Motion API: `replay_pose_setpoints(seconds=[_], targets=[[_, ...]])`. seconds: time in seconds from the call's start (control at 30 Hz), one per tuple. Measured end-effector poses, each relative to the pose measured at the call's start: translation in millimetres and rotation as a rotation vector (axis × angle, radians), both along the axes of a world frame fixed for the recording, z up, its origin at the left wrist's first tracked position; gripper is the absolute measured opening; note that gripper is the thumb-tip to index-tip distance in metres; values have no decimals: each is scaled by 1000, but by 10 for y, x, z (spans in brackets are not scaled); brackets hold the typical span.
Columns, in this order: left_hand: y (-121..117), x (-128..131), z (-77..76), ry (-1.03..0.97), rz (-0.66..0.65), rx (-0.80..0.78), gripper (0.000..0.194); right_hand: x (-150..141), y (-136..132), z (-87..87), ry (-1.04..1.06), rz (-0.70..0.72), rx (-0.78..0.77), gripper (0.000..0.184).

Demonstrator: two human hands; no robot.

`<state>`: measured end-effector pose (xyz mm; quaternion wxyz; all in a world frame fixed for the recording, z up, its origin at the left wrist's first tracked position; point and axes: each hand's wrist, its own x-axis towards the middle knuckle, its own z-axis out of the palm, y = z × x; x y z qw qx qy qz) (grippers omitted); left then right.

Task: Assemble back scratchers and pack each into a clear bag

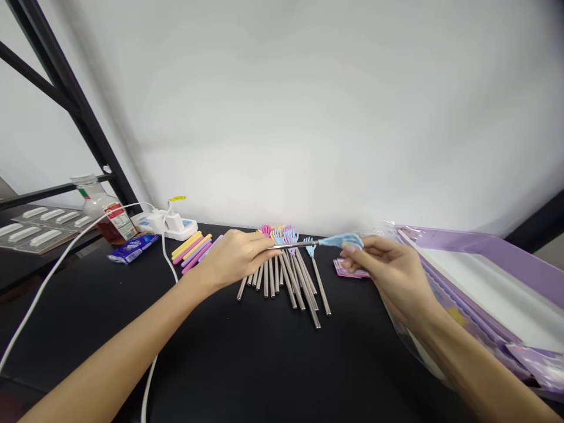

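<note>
Above the black bench [264, 364], the left hand's [242, 255] fingers are clamping the metal rod of one blue-headed scratcher [328, 241] and the right hand's [392, 264] are pinching its head, while many similar scratchers [287, 276] are lying unheld near coloured tubes [192, 249].

there are one raised scratcher [330, 240], over a dozen piled scratchers [288, 281] and at least six coloured sticks [196, 249]. one bottle [112, 226], one packet [134, 249] and one power strip [189, 230] show.
</note>
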<state>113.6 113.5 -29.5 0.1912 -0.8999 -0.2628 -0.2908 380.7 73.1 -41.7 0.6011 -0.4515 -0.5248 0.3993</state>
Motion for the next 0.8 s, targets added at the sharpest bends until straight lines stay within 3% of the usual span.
replay_pose_setpoints(seconds=[0.07,0.23,0.4,0.53,0.67,0.8], targets=[[4,2,-9,55,-17,75,38,1,-36,-15,-163,80,-34,29],[-30,69,-11,31,-64,98,37,-170,-122,-11,-240,288,20,32],[-11,-54,41,14,-9,122,34,-40,-126,88,-390,225,84,27],[-20,-27,9,107,-7,179,36,22,-101,-29,-636,147,171,20],[-51,96,-56,226,-43,214,41,-38,-65,-194,-910,227,252,29],[-68,133,-62,182,-67,221,39,-104,-74,-154,-878,303,247,36]])
